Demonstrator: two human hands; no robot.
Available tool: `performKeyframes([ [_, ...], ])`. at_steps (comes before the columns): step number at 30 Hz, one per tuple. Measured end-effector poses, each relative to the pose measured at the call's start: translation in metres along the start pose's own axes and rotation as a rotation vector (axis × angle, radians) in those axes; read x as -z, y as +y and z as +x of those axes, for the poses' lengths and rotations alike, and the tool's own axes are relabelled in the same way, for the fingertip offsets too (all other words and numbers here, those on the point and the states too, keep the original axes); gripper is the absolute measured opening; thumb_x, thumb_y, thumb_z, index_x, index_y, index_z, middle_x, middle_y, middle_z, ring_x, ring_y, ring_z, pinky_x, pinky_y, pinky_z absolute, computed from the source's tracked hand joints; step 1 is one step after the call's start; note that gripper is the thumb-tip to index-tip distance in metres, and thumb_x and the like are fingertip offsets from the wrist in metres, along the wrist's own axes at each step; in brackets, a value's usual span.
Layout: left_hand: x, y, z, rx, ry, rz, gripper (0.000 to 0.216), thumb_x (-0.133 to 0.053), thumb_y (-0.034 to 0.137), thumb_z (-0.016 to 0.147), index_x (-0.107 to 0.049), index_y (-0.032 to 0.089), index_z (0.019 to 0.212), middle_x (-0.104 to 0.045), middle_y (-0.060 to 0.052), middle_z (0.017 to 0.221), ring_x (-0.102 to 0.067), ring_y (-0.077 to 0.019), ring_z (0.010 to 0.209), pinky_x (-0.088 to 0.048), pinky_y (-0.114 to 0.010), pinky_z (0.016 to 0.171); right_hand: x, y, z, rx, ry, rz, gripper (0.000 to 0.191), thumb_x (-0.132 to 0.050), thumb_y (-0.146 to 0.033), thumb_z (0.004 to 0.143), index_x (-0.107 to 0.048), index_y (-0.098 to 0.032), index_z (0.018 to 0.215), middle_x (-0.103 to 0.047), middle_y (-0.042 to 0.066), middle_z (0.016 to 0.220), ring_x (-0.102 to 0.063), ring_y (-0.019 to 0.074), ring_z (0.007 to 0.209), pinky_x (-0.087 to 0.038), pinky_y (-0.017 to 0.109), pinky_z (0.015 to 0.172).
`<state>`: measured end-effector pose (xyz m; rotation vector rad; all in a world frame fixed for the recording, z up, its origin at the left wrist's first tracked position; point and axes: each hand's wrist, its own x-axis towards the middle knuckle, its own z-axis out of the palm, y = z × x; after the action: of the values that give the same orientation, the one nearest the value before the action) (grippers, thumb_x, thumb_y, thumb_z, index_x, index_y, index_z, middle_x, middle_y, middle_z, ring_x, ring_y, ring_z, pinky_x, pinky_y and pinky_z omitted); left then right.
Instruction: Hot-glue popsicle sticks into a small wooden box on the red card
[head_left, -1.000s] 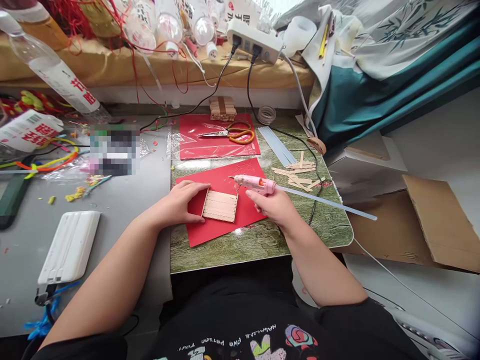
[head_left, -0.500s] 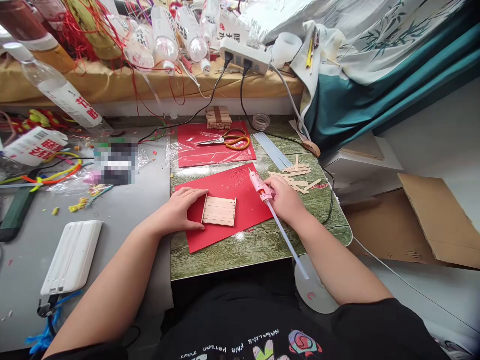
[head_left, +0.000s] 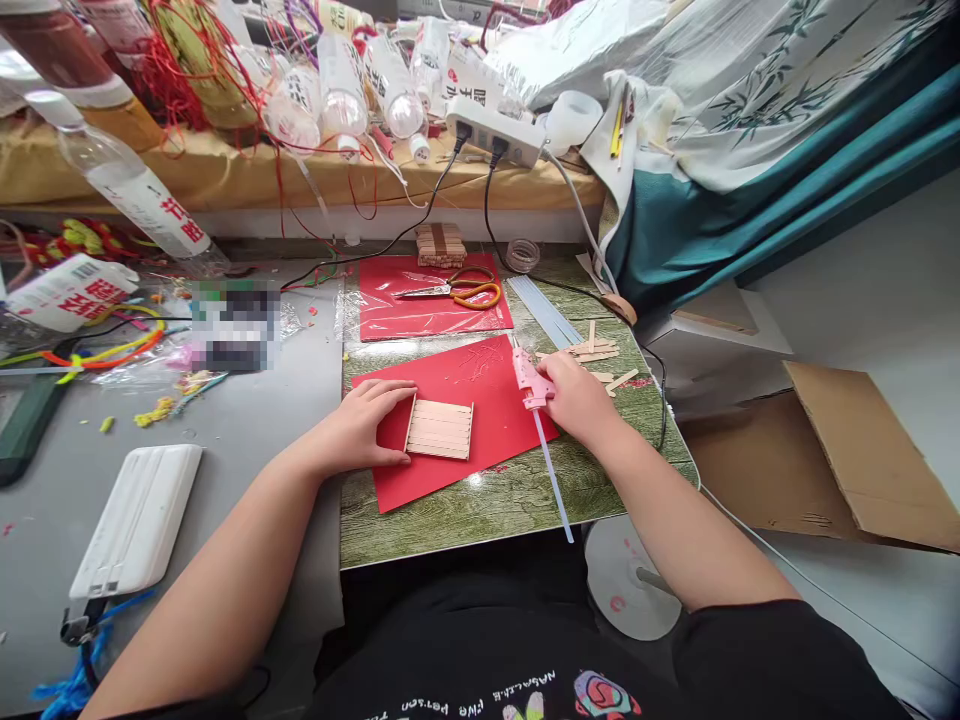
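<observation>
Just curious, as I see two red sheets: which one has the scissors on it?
The far red sheet, by the wall, with the orange-handled scissors on top. The near red sheet holds a wooden stick panel instead.

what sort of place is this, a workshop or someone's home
Most likely a home craft desk: the right hand holds a pink glue gun, the left hand rests against a craft-stick panel on red card, with scissors and a curtain close by.

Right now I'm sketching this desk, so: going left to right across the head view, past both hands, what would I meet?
white ridged case → left hand → stick panel → pink glue gun → right hand → cardboard sheet
</observation>
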<state>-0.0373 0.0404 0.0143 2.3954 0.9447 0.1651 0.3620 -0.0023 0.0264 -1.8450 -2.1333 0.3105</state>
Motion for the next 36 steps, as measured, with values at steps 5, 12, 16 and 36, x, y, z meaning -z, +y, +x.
performKeyframes([
  [5,-0.002,-0.002,0.000,-0.012,0.023,-0.008,0.096,-0.084,0.062,0.078,-0.041,0.031,0.159,-0.045,-0.010,0.167,-0.039,-0.0363,0.153,-0.033,-0.053,0.127,0.003,0.011,-0.005,0.070,-0.160,0.002,0.036,-0.061,-0.002,0.072,-0.055,-0.023,0.101,-0.063,0.009,0.111,-0.061,0.0274,0.101,-0.047,0.037,0.084],
  [12,-0.002,-0.002,0.002,-0.002,0.015,0.001,0.096,-0.083,0.062,0.079,-0.042,0.030,0.159,-0.046,-0.010,0.166,-0.039,-0.0354,0.154,-0.034,-0.051,0.127,0.019,0.018,0.006,0.259,-0.383,-0.058,0.039,-0.060,0.002,0.068,-0.054,-0.022,0.098,-0.061,0.009,0.106,-0.059,0.0256,0.094,-0.044,0.036,0.080],
  [16,0.000,-0.004,0.006,0.016,-0.006,-0.002,0.101,-0.085,0.061,0.077,-0.040,0.029,0.162,-0.045,-0.010,0.167,-0.039,-0.0357,0.155,-0.034,-0.050,0.127,0.027,0.026,0.017,0.360,-0.426,-0.119,0.035,-0.065,-0.001,0.071,-0.057,-0.023,0.096,-0.062,0.009,0.105,-0.059,0.0268,0.096,-0.044,0.037,0.080],
  [36,-0.004,-0.015,0.001,-0.126,0.084,-0.058,0.055,-0.084,0.055,0.084,-0.071,0.032,0.132,-0.059,-0.007,0.155,-0.051,-0.0340,0.143,-0.041,-0.054,0.120,0.035,0.043,0.049,0.772,-0.406,-0.381,0.014,-0.065,-0.021,0.098,-0.068,-0.018,0.112,-0.066,0.013,0.111,-0.059,0.0240,0.089,-0.042,0.036,0.077],
])
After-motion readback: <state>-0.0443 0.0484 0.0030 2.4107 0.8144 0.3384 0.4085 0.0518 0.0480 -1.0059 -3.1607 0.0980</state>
